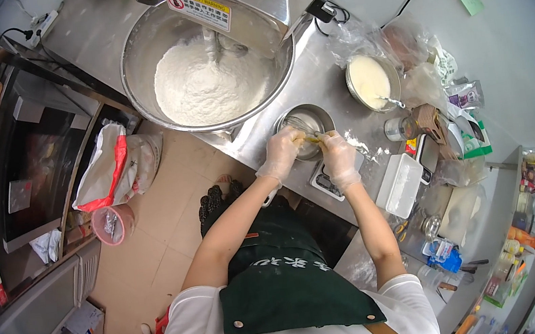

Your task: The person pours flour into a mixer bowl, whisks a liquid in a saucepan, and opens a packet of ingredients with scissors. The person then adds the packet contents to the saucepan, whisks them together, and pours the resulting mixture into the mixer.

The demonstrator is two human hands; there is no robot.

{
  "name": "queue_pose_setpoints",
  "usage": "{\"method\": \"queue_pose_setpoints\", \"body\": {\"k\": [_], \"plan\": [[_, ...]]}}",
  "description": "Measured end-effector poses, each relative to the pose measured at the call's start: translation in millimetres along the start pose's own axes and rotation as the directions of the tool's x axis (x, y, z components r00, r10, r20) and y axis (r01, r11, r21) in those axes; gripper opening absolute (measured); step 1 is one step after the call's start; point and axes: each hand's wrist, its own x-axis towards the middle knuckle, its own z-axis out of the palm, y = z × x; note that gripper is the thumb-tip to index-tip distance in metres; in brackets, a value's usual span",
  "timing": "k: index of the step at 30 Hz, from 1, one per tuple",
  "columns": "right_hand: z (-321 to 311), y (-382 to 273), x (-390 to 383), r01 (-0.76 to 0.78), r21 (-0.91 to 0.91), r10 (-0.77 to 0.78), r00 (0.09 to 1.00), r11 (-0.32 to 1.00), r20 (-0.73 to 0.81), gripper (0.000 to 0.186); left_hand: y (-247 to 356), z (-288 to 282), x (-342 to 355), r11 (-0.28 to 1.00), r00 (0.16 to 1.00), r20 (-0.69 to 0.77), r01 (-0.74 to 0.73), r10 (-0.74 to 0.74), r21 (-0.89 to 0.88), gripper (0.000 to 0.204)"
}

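My left hand (pixel 284 151) and my right hand (pixel 338 157), both in clear plastic gloves, meet over the near rim of a small steel bowl (pixel 323 113). Fingers of both hands are closed around a small yellowish thing (pixel 313 139) between them, too small to name. A wire whisk (pixel 299 123) leans in the bowl, its handle end partly hidden by my hands. Beneath my right hand lies a small kitchen scale (pixel 326 183). Beyond my left hand stands a large steel mixer bowl (pixel 131 70) heaped with white flour (pixel 201 84).
A bowl of creamy liquid (pixel 368 78) stands at the back right, near plastic bags. To the right are a glass jar (pixel 400 128), a white rectangular tray (pixel 401 184) and spilled flour (pixel 364 146). Below the counter's left side stand a white sack (pixel 104 169) and a pink bin (pixel 111 224).
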Motion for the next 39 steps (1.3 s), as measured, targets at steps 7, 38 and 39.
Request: {"method": "queue_pose_setpoints", "body": {"k": [7,38,39], "plan": [[3.4,-1.2,0.5,0.042,0.011,-0.041,0.997,0.999,-0.058,0.006,-3.4,1.9,-1.1,0.999,0.996,-0.08,-0.028,0.031,0.031,0.009],[-7.1,-9.8,3.4,0.157,0.188,-0.105,0.961,0.97,-0.257,0.011,30.5,-8.8,-18.8,1.0,0.99,-0.142,0.022,-0.019,0.017,0.019],[0.9,-4.0,3.0,0.171,0.191,-0.12,0.96,0.967,-0.253,0.011,35.0,-14.3,-23.8,1.0,0.975,-0.22,0.005,-0.004,0.004,0.021]]}}
